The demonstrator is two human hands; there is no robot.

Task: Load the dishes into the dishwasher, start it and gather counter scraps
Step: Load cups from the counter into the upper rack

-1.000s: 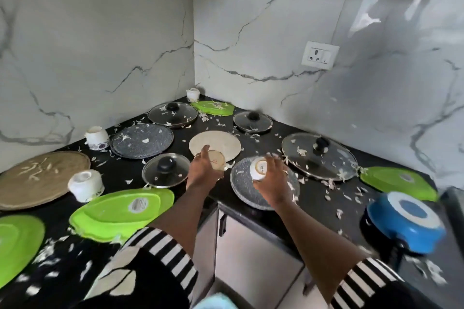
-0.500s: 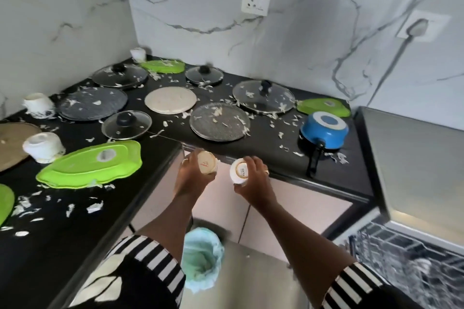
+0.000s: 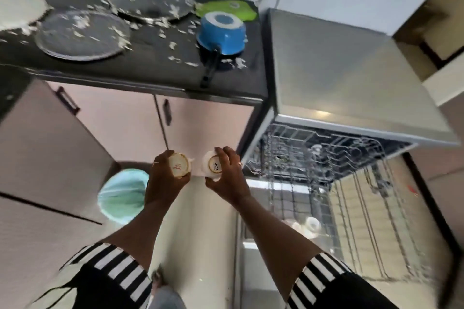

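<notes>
My left hand (image 3: 165,180) grips a small cream cup (image 3: 178,165), its base turned toward me. My right hand (image 3: 228,178) grips a small white cup (image 3: 213,165), base also facing me. Both hands hover side by side in front of the cabinet doors, left of the open dishwasher (image 3: 326,78). The upper wire rack (image 3: 321,150) is pulled out just right of my right hand. The lower rack (image 3: 364,228) holds a white cup (image 3: 312,224). On the black counter (image 3: 155,68) lie scraps, glass lids and plates.
A blue saucepan (image 3: 221,32) stands upside down near the counter's right end, its handle past the edge. A green plate (image 3: 226,7) lies behind it. A bin with a teal liner (image 3: 123,195) stands on the floor left of my left arm.
My view has swung right and down from the counter to the dishwasher. Both hands, each still holding its cup, have moved off the counter toward the open racks.
</notes>
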